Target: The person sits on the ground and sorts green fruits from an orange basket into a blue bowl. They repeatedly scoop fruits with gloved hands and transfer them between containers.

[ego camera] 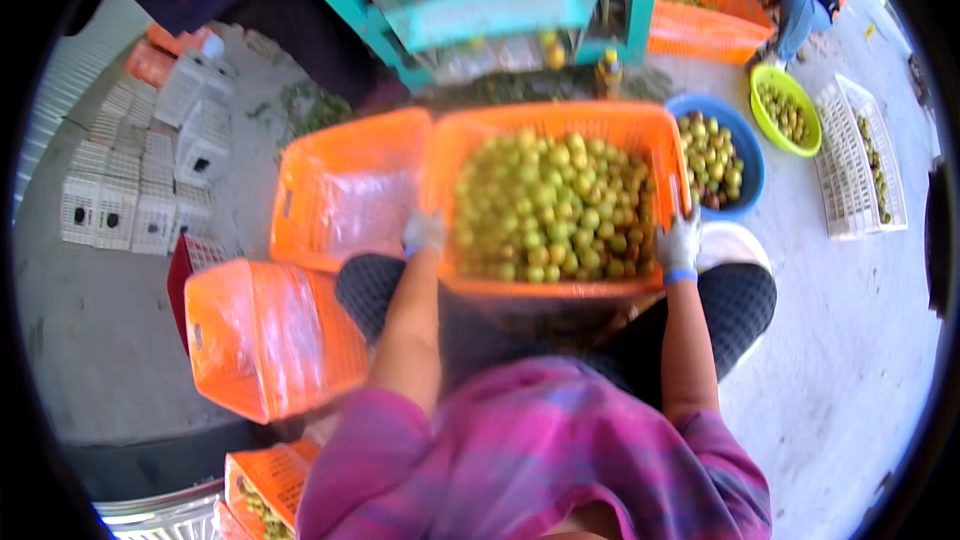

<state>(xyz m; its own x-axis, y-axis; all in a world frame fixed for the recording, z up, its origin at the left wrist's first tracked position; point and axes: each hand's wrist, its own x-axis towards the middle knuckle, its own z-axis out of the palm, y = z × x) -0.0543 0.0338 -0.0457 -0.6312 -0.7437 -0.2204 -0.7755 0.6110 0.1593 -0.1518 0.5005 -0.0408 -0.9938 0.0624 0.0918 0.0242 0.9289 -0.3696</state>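
Observation:
Before me is an orange plastic crate heaped with round green fruit, some tinged brown-red. My right hand, in a pale glove with a blue cuff, grips the crate's right wall. At its left side my left hand, gloved likewise and blurred, holds the crate's edge; its fingers are partly hidden. Directly left stands a second orange crate with clear plastic lining and no fruit visible in it. The fruit-filled crate sits between my knees, and what bears it underneath is hidden.
Ahead rises a turquoise machine frame. To the right are a blue basin and a yellow-green basin of fruit, plus a white crate. Nested orange crates and stacked white crates stand left. Another person is at upper right.

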